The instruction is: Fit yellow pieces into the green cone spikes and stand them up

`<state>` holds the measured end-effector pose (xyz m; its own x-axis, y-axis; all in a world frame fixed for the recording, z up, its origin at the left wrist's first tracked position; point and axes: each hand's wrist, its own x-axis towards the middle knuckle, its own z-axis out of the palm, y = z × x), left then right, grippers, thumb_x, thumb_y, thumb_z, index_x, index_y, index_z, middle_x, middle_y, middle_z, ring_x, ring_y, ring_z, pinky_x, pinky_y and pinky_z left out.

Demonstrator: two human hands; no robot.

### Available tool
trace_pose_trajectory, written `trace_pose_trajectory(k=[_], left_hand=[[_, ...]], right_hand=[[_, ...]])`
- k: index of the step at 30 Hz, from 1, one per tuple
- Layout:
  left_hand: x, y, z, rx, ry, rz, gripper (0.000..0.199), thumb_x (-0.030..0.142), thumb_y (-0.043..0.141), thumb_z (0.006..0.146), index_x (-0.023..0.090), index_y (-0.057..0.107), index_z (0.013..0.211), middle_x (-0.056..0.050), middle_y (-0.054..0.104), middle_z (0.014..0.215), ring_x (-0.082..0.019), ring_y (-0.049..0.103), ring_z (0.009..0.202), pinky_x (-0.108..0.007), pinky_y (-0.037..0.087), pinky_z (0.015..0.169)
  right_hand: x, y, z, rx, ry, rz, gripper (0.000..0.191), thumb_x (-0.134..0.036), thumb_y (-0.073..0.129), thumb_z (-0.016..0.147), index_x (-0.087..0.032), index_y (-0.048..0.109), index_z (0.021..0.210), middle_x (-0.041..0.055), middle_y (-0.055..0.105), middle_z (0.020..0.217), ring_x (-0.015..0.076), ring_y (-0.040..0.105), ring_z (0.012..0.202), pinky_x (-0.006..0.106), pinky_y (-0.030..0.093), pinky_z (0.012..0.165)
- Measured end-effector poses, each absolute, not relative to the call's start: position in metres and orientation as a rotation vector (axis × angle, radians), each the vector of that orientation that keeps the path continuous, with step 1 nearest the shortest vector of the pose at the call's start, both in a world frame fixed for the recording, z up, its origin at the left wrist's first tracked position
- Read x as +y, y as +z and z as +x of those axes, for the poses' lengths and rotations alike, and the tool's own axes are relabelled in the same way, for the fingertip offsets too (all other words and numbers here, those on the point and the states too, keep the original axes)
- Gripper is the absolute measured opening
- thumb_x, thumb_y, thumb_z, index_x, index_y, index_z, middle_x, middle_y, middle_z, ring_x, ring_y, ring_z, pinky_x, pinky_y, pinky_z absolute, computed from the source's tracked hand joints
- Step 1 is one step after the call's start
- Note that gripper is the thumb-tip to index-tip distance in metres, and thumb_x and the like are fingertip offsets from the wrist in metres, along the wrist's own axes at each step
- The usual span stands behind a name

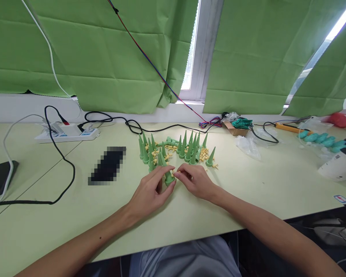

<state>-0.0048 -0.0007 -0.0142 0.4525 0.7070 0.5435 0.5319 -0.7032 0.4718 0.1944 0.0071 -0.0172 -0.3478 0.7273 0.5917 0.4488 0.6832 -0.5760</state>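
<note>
My left hand (151,187) has its thumb and fingers closed round the base of a green cone (168,176), which leans a little to the left just above or on the table. My right hand (196,180) pinches a small yellow piece (177,172) against the cone's right side; its shape is mostly hidden by the fingertips. Behind my hands stand several more green cones (188,152) with round bases, in a left and a right group. Small yellow pieces (204,155) lie scattered among them, and a few green cones (172,142) lie on their sides.
A blurred dark rectangle (108,166) lies left of the cones. Farther back are a white power strip (67,133) and a black cable (173,125). To the right sit a cardboard box (235,129), clear plastic bags (249,147), teal objects (321,140) and a white device (338,165).
</note>
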Motion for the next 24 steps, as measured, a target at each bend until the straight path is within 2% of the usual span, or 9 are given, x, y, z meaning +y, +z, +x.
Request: trace_pose_trajectory(k=[6, 10, 12, 15, 18, 20, 24], left_hand=[[0.0001, -0.0155, -0.0044, 1.038, 1.094, 2.509, 0.031, 0.023, 0.058, 0.093, 0.022, 0.055, 0.124, 0.002, 0.063, 0.083, -0.006, 0.048, 0.049, -0.021, 0.045, 0.054], [0.0002, -0.0161, -0.0033, 1.030, 1.112, 2.515, 0.030, 0.023, 0.058, 0.093, 0.021, 0.055, 0.123, 0.001, 0.063, 0.085, -0.006, 0.048, 0.050, -0.021, 0.045, 0.053], [-0.0005, -0.0155, -0.0034, 1.058, 1.131, 2.489, 0.030, 0.023, 0.058, 0.093, 0.022, 0.055, 0.123, 0.002, 0.063, 0.084, -0.007, 0.048, 0.050, -0.021, 0.045, 0.053], [-0.0014, -0.0136, -0.0042, 1.105, 1.155, 2.444, 0.030, 0.024, 0.058, 0.093, 0.022, 0.056, 0.123, 0.001, 0.064, 0.086, -0.007, 0.050, 0.051, -0.021, 0.045, 0.054], [-0.0011, -0.0122, -0.0047, 1.143, 1.177, 2.431, 0.029, 0.024, 0.059, 0.093, 0.021, 0.058, 0.121, 0.000, 0.065, 0.087, -0.006, 0.049, 0.050, -0.021, 0.045, 0.053], [-0.0006, -0.0121, -0.0047, 1.149, 1.181, 2.434, 0.029, 0.024, 0.059, 0.093, 0.021, 0.058, 0.121, 0.000, 0.065, 0.086, -0.006, 0.049, 0.050, -0.021, 0.045, 0.053], [0.0002, -0.0137, -0.0050, 1.117, 1.143, 2.454, 0.030, 0.025, 0.058, 0.093, 0.022, 0.057, 0.123, 0.002, 0.063, 0.082, -0.007, 0.049, 0.050, -0.021, 0.044, 0.053]], right_hand=[[0.0080, -0.0166, 0.1941, -2.037, 0.363, -1.003, 0.045, -0.041, 0.045, 0.101, -0.019, 0.046, 0.062, -0.0056, 0.038, 0.051, 0.0084, 0.033, 0.047, 0.024, 0.026, 0.051], [0.0074, -0.0146, 0.1935, -2.057, 0.362, -1.065, 0.049, -0.042, 0.042, 0.102, -0.019, 0.042, 0.058, -0.0055, 0.034, 0.049, 0.0088, 0.030, 0.046, 0.025, 0.023, 0.050], [0.0060, -0.0129, 0.1931, -2.051, 0.388, -1.077, 0.045, -0.041, 0.043, 0.102, -0.019, 0.048, 0.063, -0.0052, 0.039, 0.051, 0.0089, 0.034, 0.047, 0.025, 0.025, 0.052], [0.0036, -0.0114, 0.1930, -2.008, 0.459, -1.043, 0.025, -0.038, 0.048, 0.100, -0.019, 0.057, 0.086, -0.0043, 0.052, 0.060, 0.0094, 0.043, 0.050, 0.023, 0.031, 0.054], [0.0025, -0.0126, 0.1936, -1.990, 0.501, -0.958, 0.016, -0.033, 0.052, 0.098, -0.019, 0.056, 0.105, -0.0018, 0.061, 0.073, 0.0095, 0.048, 0.053, 0.022, 0.037, 0.056], [0.0028, -0.0139, 0.1941, -2.005, 0.494, -0.916, 0.014, -0.030, 0.050, 0.098, -0.019, 0.056, 0.106, -0.0005, 0.061, 0.076, 0.0105, 0.050, 0.057, 0.023, 0.039, 0.057], [0.0043, -0.0146, 0.1944, -2.040, 0.466, -0.907, 0.014, -0.029, 0.046, 0.100, -0.019, 0.055, 0.095, -0.0009, 0.057, 0.070, 0.0121, 0.048, 0.059, 0.023, 0.037, 0.057]])
